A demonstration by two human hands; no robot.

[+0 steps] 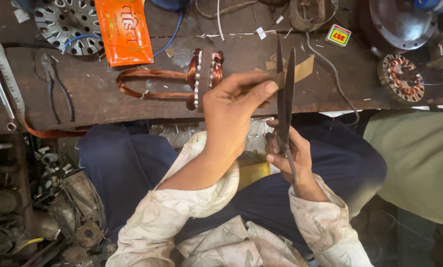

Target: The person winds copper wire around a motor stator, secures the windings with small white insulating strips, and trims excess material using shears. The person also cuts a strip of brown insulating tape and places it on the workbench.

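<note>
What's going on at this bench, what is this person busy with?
A person sits at a worn wooden bench. The right hand holds a pair of scissors, blades open and pointing up. The left hand pinches a small brown strip of card against the blades. On the bench behind lie a copper wire coil, pliers, an orange packet and a wound motor core.

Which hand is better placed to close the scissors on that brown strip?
Right. The right hand grips the scissors, blades apart around the brown paper strip, which the left hand pinches.
</note>
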